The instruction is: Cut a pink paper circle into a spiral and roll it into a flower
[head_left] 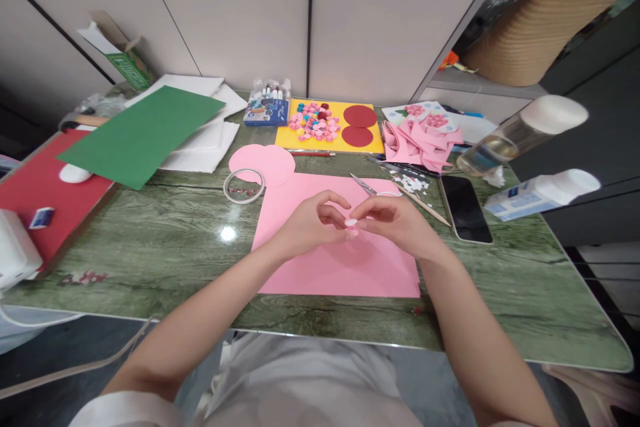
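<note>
Head view, centre of frame: left hand [307,227] and right hand [395,221] meet fingertip to fingertip above a pink sheet [340,260] lying on the green table [525,280], together pinching a small pale pink piece [351,223]; whether it is folded or flat cannot be told. Upper centre: a yellow board [300,139] bearing a cluster of small finished pink flowers [314,121] and two red discs [359,125], which suggests many pieces are already made. Right of the board: a heap of pink offcuts [423,140]. Left of the hands: a pink disc [267,163] and tape roll [244,185]. Scissors [364,184] lie just beyond the hands. Judged stage: midway, one more piece in hand
</note>
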The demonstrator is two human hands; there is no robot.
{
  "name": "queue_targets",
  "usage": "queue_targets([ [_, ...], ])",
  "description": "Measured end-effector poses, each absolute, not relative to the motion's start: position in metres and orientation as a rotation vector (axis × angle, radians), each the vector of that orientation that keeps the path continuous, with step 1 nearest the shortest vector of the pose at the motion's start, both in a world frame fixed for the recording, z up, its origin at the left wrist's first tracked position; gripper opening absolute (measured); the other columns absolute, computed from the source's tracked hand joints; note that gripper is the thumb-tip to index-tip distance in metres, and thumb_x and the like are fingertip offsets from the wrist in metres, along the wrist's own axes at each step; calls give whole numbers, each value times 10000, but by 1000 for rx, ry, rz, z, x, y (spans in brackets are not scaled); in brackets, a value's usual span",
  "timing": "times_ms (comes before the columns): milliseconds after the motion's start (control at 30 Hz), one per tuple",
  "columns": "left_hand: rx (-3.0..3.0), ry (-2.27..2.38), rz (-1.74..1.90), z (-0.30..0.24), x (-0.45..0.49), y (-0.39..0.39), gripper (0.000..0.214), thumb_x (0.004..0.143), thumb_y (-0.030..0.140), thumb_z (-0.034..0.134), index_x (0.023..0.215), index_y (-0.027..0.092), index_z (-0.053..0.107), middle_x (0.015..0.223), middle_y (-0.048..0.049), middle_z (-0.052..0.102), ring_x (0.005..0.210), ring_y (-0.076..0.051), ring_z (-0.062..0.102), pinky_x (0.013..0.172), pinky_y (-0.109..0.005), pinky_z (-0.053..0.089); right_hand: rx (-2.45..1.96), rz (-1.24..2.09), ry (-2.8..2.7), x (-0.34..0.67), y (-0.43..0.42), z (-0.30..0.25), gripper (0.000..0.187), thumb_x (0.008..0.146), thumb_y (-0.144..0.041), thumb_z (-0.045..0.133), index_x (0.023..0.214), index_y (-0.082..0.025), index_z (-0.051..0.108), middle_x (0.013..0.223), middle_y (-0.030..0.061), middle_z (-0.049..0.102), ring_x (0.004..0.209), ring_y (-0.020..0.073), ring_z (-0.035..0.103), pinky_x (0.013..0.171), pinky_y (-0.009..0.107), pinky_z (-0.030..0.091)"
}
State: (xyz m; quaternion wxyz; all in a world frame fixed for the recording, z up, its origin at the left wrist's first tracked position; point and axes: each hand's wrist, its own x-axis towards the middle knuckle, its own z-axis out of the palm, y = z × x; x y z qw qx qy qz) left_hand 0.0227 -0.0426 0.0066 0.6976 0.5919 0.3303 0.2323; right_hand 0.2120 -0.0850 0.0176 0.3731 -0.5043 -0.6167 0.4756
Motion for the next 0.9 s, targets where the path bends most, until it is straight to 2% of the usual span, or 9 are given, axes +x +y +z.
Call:
queue_targets([
  [400,1115,688,482,0,24,-42,377,607,198,763,916,178,548,722,6,645,647,-84,593,650,-230,435,-1346,1216,-1549,211,-86,20,128,708,-310,697,759,-195,719,741,22,692,712,146,627,677,277,493],
  [900,1135,685,501,-1,24,-41,381,604,226,771,912,168,555,749,-14,658,690,-101,611,673,-244,449,-1334,1142,-1670,213,-86,22,137,754,-304,648,805,-192,706,800,35,687,743,152,615,721,298,486],
])
